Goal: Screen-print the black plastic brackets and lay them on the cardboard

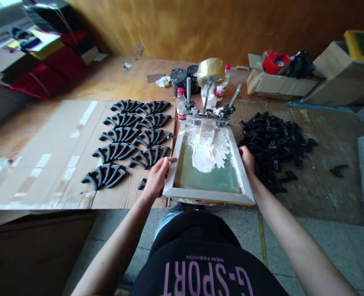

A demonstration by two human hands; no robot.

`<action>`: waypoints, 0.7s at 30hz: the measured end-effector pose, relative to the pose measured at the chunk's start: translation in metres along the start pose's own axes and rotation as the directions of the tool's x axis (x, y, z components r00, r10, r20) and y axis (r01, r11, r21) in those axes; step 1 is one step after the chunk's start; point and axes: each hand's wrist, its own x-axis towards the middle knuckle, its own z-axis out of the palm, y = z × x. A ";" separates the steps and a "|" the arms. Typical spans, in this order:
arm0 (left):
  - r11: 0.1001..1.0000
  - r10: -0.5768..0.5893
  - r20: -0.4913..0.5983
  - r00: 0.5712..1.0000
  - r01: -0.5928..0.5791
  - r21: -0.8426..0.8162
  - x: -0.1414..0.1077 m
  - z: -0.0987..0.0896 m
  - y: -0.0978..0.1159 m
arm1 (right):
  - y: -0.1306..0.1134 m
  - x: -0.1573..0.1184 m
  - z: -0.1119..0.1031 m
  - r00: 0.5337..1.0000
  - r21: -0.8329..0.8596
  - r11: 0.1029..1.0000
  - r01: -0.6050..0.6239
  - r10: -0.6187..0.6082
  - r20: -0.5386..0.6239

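A screen printing frame (206, 193) with a pale metal border and greenish mesh lies in front of me, joined at its far end to a hinge clamp (209, 117). White ink (205, 160) is smeared over the far half of the mesh, and a squeegee (207, 130) rests in it. My left hand (157, 177) is closed at the frame's left side, its fingertips on the border. At the right side, my right hand (247, 160) grips the border, most of its fingers hidden. Close to my left hand lies a single black curved handle (141, 183).
Black curved handles (118, 152) stand in fanned rows on cardboard at left. A heap of black parts (271, 139) lies at right. Behind the clamp are a tape roll (211, 70), bottles (181, 102) and black tubs (178, 81). Cardboard boxes (282, 84) stand back right.
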 end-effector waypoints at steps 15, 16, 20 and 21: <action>0.968 -0.129 -0.050 0.990 0.137 0.211 0.019 0.003 -0.082 | -0.086 0.017 -0.006 0.727 0.032 0.809 0.587 -0.544 0.420; 0.967 -0.128 -0.050 0.991 0.136 0.217 0.019 0.003 -0.083 | -0.082 0.012 -0.012 0.667 0.076 0.765 0.639 -0.601 0.440; 0.968 -0.116 -0.046 0.992 0.123 0.220 0.021 0.002 -0.087 | -0.081 0.010 -0.023 0.612 0.156 0.744 0.650 -0.634 0.473; 0.969 -0.112 -0.039 0.993 0.118 0.216 0.021 0.002 -0.087 | -0.083 0.010 -0.020 0.663 0.129 0.774 0.620 -0.605 0.440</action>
